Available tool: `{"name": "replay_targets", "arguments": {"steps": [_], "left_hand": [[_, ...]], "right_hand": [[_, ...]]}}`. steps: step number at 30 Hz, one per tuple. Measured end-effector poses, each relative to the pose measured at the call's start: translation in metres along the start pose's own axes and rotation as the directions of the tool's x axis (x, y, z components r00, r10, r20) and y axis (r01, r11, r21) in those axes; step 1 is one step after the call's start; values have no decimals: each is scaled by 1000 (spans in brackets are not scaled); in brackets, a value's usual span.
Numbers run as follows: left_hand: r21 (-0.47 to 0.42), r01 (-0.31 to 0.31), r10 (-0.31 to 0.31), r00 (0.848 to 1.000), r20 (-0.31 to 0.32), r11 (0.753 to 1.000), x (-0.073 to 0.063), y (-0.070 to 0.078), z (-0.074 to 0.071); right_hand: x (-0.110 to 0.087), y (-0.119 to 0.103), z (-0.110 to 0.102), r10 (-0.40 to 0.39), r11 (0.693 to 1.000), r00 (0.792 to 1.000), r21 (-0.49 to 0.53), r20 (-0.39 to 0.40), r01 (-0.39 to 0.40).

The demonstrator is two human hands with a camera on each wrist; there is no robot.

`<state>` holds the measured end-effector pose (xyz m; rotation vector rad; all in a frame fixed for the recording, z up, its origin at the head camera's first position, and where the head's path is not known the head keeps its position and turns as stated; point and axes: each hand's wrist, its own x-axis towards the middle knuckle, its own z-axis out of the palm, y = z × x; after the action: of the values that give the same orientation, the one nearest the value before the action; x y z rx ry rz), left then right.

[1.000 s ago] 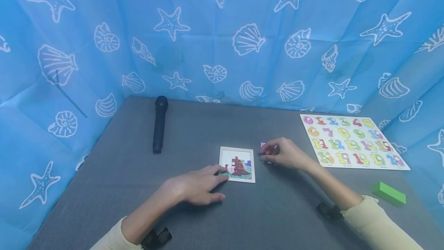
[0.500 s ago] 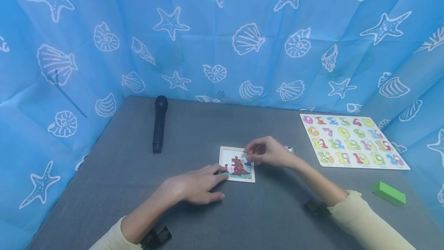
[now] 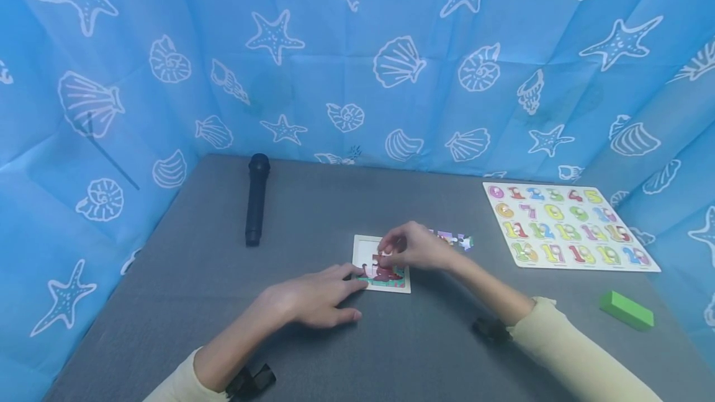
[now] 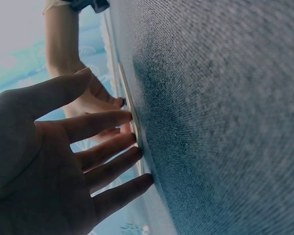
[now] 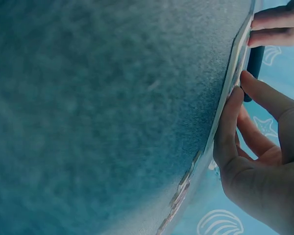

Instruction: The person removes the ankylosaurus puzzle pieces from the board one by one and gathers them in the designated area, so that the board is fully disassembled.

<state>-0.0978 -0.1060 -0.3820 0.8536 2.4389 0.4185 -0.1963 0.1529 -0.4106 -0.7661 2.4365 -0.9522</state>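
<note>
A square puzzle board (image 3: pixel 382 291) with a pale rim lies on the grey table, partly filled with jigsaw pieces that show a brown figure. My left hand (image 3: pixel 318 299) lies at its left side, fingers extended and fingertips touching the rim, as the left wrist view (image 4: pixel 44 171) hand also shows. Over the board's upper right, my right hand (image 3: pixel 419 248) pinches a small jigsaw piece between thumb and forefinger; the fingers mostly hide it. Loose jigsaw pieces (image 3: pixel 465 241) lie on the table just beyond the right hand, and their edges show low in the right wrist view.
A black microphone (image 3: pixel 257 200) lies at the back left. To the right are a number puzzle board (image 3: pixel 570 227) and a green block (image 3: pixel 627 311). A blue curtain (image 3: pixel 346 67) with shell and starfish prints hangs behind the table.
My right hand has moved left from the loose pieces to over the puzzle board, carrying a jigsaw piece. The loose pieces have come into sight behind it. My left hand stays in place.
</note>
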Motion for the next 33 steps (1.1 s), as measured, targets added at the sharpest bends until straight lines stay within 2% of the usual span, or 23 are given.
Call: {"name": "replay_targets", "arguments": {"steps": [6, 13, 21, 26, 33], "left_hand": [[-5, 10, -10, 1000, 17, 1000, 1, -1, -1], [-4, 18, -18, 1000, 12, 1000, 1, 0, 0], [87, 10, -7, 999, -35, 996, 5, 7, 5], [138, -9, 14, 999, -35, 990, 9, 10, 8], [139, -9, 15, 999, -45, 990, 8, 11, 7]], "right_hand": [[1, -3, 1, 27, 999, 999, -30, -24, -28], [3, -7, 3, 37, 998, 999, -51, -10, -37], [4, -11, 2, 69, 996, 998, -65, 6, -69], [5, -12, 2, 84, 994, 996, -66, 16, -83], [5, -12, 1, 99, 993, 995, -59, 24, -97]]}}
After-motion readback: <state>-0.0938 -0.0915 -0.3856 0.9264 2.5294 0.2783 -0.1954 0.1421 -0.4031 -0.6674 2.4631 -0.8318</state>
